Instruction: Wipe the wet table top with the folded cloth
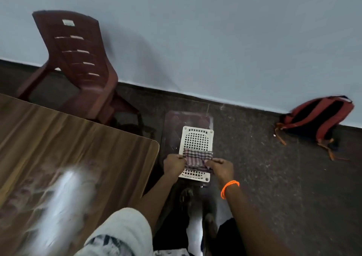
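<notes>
While gripped by both hands (197,164) (off-table): checked cloth (196,158).

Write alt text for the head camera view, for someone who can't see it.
Two hands, left hand and right hand, hold a checked cloth over a white perforated stool beside a wooden table streaked with wet smears. A maroon plastic chair and a red backpack sit by the wall.
</notes>
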The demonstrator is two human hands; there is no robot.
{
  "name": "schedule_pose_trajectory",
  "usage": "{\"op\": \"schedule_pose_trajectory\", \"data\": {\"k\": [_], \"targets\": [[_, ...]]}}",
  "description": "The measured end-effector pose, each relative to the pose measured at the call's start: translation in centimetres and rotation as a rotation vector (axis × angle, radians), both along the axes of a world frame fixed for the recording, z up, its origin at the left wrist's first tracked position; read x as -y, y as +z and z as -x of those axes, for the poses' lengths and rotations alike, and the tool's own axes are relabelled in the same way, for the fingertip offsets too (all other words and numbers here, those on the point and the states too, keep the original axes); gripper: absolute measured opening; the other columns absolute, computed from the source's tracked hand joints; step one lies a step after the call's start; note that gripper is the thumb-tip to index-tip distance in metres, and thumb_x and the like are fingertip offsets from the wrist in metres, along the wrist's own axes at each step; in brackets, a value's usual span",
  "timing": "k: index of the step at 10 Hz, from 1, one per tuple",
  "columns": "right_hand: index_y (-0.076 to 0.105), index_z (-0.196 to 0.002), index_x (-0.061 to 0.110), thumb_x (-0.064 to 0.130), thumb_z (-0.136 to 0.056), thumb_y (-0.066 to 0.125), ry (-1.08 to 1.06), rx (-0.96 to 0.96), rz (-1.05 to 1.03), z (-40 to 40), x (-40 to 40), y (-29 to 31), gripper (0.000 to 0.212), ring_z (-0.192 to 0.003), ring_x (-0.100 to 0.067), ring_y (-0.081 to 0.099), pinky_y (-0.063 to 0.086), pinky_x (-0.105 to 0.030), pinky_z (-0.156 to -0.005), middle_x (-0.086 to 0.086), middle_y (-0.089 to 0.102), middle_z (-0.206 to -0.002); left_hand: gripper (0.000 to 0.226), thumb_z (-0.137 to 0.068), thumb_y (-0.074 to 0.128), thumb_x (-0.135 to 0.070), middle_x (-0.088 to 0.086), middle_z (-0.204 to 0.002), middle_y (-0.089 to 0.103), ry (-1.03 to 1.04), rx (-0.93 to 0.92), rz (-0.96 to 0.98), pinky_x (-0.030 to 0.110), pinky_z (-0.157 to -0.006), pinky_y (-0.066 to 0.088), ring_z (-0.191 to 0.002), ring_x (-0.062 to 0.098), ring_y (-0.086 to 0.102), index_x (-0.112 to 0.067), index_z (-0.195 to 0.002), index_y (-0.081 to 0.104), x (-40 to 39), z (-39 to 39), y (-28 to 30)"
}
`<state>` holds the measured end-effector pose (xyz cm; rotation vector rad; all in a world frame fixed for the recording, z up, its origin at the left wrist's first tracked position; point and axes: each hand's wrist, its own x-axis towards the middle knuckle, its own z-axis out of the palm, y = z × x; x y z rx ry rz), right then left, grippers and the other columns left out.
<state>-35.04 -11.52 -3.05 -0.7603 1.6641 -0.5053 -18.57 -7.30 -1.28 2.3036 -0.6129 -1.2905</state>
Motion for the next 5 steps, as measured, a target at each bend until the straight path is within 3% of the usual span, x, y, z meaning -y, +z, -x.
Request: {"op": "schedule_pose_trajectory", "data": {"k": [1, 2, 5], "targets": [[0.073, -0.09, 0.004, 0.011, -0.07, 0.082, 0.062, -0.107, -0.03, -1.0, 3.3, -3.9, 0.023, -0.071, -0.02, 0.067, 0.055, -0.027, -0.065, -0.012, 0.073, -0.081, 0.018, -0.093, 0.065, -0.016, 0.014, -0.097, 0.077, -0.019, 0.035, -0.069, 0.04, -0.081, 0.06, -0.091, 0.03, 0.072, -0.008, -0.097, 0.081, 3.1, -0.5, -4.0], [0.073, -0.096, 0.001, 0.012, -0.072, 0.08, 0.112, -0.164, -0.051, -1.5, 5.4, -7.7, 0.027, -0.085, -0.028, 0.069, 0.056, -0.041, -0.081, -0.016, 0.073, -0.091, 0.019, -0.092, 0.066, -0.015, 0.014, -0.106, 0.076, -0.019, 0.028, -0.099, 0.039, -0.088, 0.059, -0.098, 0.031, 0.071, -0.008, -0.103, 0.081, 5.1, -0.8, -7.7], [0.076, -0.097, 0.01, 0.024, -0.076, 0.078, 0.317, -0.269, -0.027, -1.8, 7.6, -14.0, 0.025, -0.086, -0.024, 0.069, 0.055, -0.038, -0.082, -0.009, 0.074, -0.092, 0.026, -0.094, 0.061, -0.012, 0.017, -0.114, 0.075, -0.051, 0.077, -0.17, 0.037, -0.091, 0.058, -0.103, 0.031, 0.071, -0.005, -0.112, 0.077, 7.6, -1.1, -15.2]]}}
